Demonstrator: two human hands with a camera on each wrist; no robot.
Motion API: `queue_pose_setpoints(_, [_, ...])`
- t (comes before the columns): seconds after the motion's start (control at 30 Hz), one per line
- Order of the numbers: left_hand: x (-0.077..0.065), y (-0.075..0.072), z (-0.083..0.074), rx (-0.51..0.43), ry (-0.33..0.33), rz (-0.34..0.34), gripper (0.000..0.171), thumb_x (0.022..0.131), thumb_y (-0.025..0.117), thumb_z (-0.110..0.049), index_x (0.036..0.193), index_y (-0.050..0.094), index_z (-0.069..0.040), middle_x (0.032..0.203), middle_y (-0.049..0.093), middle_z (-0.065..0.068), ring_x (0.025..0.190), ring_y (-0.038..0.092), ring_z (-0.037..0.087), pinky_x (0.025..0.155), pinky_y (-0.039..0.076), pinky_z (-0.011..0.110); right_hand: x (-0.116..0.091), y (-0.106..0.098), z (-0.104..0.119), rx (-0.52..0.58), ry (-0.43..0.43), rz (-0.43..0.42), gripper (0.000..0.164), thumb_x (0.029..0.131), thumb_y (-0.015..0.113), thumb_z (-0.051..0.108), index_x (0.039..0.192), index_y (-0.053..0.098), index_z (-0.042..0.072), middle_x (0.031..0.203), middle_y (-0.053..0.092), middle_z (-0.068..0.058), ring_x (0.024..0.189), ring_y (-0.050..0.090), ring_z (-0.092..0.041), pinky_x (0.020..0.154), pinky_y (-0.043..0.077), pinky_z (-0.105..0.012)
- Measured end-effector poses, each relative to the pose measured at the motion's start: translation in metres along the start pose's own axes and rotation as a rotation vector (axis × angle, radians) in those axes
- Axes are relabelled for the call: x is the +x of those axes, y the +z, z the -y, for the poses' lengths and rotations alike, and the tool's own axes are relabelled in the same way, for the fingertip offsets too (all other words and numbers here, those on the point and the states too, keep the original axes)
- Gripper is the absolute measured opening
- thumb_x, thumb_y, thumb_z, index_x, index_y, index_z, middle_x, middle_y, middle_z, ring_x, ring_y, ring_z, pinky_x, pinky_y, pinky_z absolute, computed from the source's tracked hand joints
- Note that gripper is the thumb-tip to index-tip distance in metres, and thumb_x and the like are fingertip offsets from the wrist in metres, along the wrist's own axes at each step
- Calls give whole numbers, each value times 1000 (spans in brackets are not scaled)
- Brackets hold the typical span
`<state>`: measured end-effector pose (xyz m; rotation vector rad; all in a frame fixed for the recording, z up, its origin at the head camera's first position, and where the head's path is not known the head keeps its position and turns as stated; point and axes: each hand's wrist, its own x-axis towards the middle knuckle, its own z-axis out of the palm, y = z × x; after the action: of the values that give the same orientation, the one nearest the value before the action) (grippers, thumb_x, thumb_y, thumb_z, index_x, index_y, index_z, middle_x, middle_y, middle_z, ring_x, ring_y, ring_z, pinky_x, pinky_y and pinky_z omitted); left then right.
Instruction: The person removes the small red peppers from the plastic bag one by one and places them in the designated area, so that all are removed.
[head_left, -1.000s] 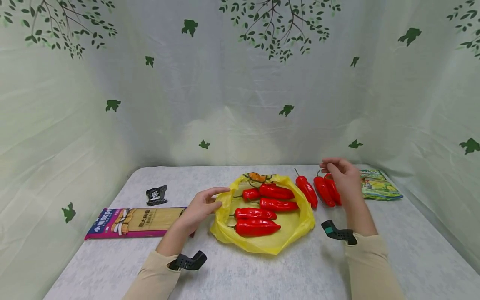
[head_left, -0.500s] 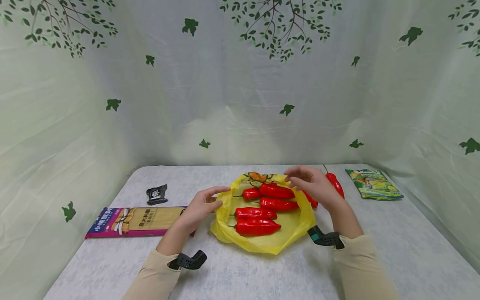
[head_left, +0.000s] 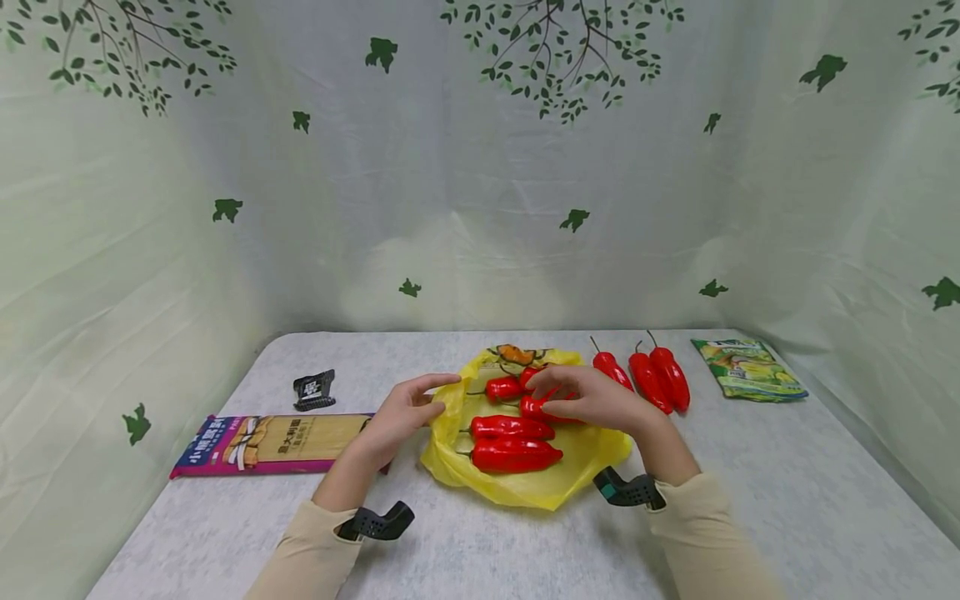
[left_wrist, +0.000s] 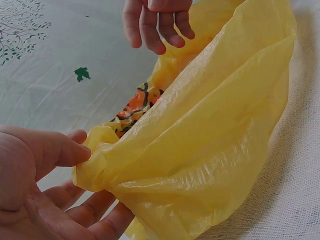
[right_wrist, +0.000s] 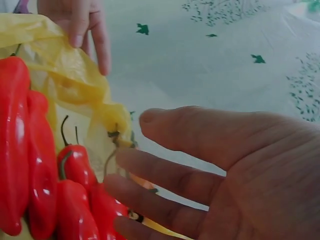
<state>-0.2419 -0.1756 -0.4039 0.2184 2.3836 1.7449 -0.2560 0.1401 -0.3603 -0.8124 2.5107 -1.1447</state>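
In the head view a yellow plastic bag (head_left: 517, 493) lies spread at the middle of the table, its mouth facing up. Several red peppers (head_left: 516, 456) are inside it. My left hand (head_left: 405, 412) pinches the bag's left rim; the left wrist view has the thumb (left_wrist: 70, 152) over the yellow film and fingers behind. Over the bag's right half, my right hand (head_left: 596, 402) partly covers the upper peppers. Its fingers are spread and hold nothing in the right wrist view, close beside the red peppers (right_wrist: 70, 200). Three more red peppers (head_left: 670, 379) lie right of the bag.
A long pack of noodles (head_left: 285, 444) in purple wrapping lies at the left, with a small black packet (head_left: 313, 390) behind it. At the back right sits a green and yellow packet (head_left: 748, 369). A leaf-printed curtain (head_left: 480, 167) rises behind the table.
My right hand has moved left from above the loose peppers on the right to over the bag, uncovering them and the green packet. The left hand stays at the bag's rim.
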Motion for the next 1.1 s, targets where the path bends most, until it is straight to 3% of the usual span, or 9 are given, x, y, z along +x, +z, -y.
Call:
queue_pose_setpoints(0.23, [0,0,2,2,-7,-2,42,98,55,-7,138,60,-21,153,48,6,105,56,22,86,53,26,5,12,-4,22,-13,96,38,92,70,15,129,64,17,131,63,-14,112,60,-25,86,59,-34])
queue_pose_setpoints(0.47, [0,0,2,0,-6,-2,42,98,55,-8,138,60,-21,152,49,7,102,57,22,85,53,27,9,23,-1,-17,-18,181,41,90,73,20,130,64,22,128,65,-2,112,61,-22,89,58,-36])
queue_pose_setpoints(0.77, [0,-1,0,17,-3,2,42,99,55,-10,139,59,-22,153,48,6,109,56,23,89,54,27,14,34,0,-13,-51,239,42,90,72,18,131,64,20,130,66,-1,115,61,-24,94,57,-39])
queue_pose_setpoints(1.1, [0,-2,0,22,-1,8,42,99,54,-11,139,59,-23,153,48,5,115,56,24,92,54,29,16,39,-2,-65,5,243,42,88,75,18,129,66,25,122,68,6,107,60,-18,92,56,-37])
